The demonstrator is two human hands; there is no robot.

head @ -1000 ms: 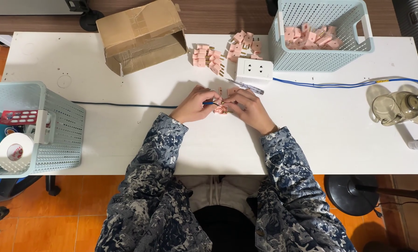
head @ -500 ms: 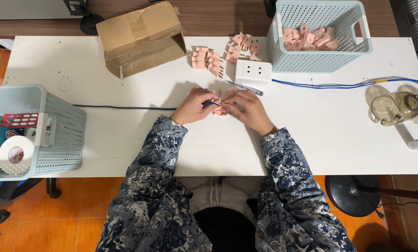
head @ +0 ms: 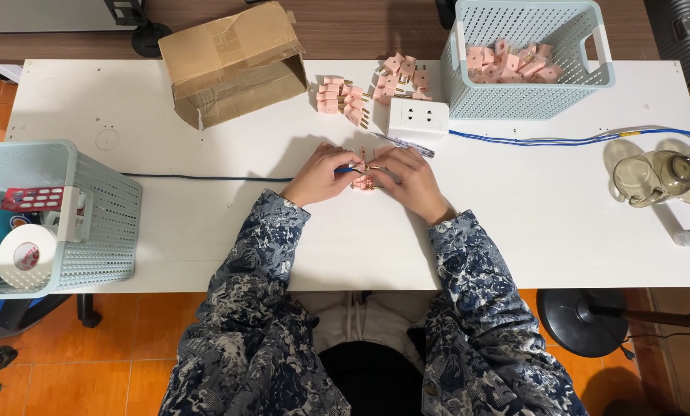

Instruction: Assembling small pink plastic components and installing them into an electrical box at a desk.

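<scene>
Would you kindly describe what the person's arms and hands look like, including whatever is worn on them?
Both arms are covered to the wrist by long sleeves of a dark blue and grey jacket with a mottled, floral-looking pattern: the left sleeve and the right sleeve. The left hand and right hand are bare, with no gloves; no rings or watch can be made out.

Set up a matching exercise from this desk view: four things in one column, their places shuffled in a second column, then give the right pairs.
Things:
1. cardboard box
2. tape roll
3. glass jar
4. white socket block

Places:
A. in the basket at the table's left edge
B. lying at the table's right end
C. on the far left part of the table, open and on its side
D. beside the far basket, just beyond the hands

Pairs: 1-C, 2-A, 3-B, 4-D
</scene>
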